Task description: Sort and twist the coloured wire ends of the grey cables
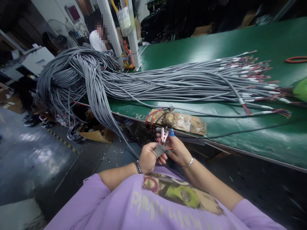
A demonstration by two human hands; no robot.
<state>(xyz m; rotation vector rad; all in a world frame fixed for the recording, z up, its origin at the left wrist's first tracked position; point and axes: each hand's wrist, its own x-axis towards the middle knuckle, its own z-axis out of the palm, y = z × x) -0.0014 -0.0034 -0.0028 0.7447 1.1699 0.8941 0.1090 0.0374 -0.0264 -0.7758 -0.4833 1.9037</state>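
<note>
My left hand [148,157] is closed around the end of a grey cable [131,149], which hangs down from the bench on the left. Thin red wires [169,148] stick out near its fingertips, and a dark grey wrap [160,150] covers part of the grip. Close beside it, my right hand [179,150] has a blue covering on its thumb. Its thumb and a finger are on either side of a small pink clip [164,135]. The wire tips between the hands are too small to make out.
Many grey cables [168,81] lie across the green bench [240,140], their stripped ends to the right. A taped wooden block [179,122] sits at the bench edge. A white post [134,48] rises behind; a cardboard box [98,131] stands below. A person [97,41] is farther back.
</note>
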